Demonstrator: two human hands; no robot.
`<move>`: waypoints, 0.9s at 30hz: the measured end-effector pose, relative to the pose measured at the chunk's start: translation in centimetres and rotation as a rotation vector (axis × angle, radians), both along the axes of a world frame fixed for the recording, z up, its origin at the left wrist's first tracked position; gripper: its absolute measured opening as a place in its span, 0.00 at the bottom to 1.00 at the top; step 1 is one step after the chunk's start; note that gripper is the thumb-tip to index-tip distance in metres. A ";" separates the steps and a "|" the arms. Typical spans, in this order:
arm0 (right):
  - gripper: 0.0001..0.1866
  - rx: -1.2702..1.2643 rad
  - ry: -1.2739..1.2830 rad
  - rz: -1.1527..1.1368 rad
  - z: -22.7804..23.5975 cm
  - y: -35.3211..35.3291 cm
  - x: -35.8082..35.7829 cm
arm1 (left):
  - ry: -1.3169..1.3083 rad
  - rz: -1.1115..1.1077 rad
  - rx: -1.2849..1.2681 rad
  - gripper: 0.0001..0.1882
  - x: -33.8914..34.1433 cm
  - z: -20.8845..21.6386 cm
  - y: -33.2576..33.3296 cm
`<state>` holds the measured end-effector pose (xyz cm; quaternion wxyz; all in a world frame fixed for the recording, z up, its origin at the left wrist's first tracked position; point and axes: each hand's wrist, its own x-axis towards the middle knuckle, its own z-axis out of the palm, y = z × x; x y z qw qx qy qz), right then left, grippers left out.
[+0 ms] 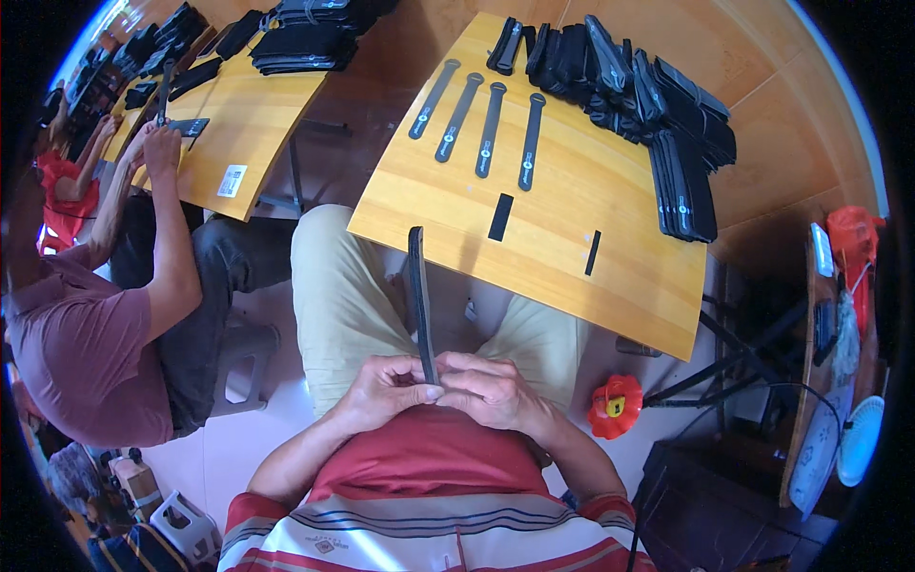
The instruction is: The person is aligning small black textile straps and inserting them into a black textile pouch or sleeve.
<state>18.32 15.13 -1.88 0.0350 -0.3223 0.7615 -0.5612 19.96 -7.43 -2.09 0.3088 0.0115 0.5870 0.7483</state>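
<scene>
A long dark strap [419,296] stands up from between my hands, turned nearly edge-on, in front of my lap. The fingers of my left hand [389,389] are closed round its lower end. Against the same end, from the other side, press the closed fingers of my right hand [491,389]. Several grey straps with a looped end, such as this grey strap [486,133], lie side by side on the table ahead. Nearer to me on the tabletop are a short black strip [500,217] and a thinner black strip [593,254].
On the wooden table [429,205], stacks of dark straps [681,186] fill the far right part. At left, a co-worker [105,324] handles a dark piece at another table [262,129] with a dark pile on it. A red flower-shaped object [616,405] is beside the table leg.
</scene>
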 end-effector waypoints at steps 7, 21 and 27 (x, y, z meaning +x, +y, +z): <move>0.14 -0.074 -0.013 0.022 0.2 -0.3 -0.1 | -0.023 -0.021 -0.001 0.06 -0.3 0.7 -0.4; 0.16 0.138 0.278 -0.037 -0.4 -0.4 1.0 | -0.009 0.036 0.002 0.09 -0.1 0.3 -0.6; 0.18 0.230 0.284 -0.041 -0.5 -0.3 1.3 | -0.010 0.073 0.025 0.11 0.1 0.1 -0.3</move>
